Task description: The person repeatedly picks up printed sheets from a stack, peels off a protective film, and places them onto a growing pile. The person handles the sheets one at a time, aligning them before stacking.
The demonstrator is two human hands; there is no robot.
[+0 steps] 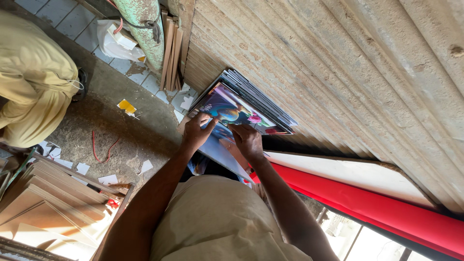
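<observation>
A stack of glossy printed picture sheets [251, 104] leans against a corrugated metal wall [338, 63]. The front sheet shows bright colours and a pink flower. My left hand [197, 129] presses its fingers on the lower left part of the front sheet. My right hand [246, 140] grips the lower edge of the same sheets, close beside the left hand. A bluish sheet [220, 150] lies under both hands. Both forearms reach up from the bottom of the view.
A red and white board [367, 203] runs along the wall at right. Brown flat boards [48, 198] are stacked at lower left. Another person in tan clothing [29, 82] is at upper left. Paper scraps and a red wire [104, 145] litter the concrete floor.
</observation>
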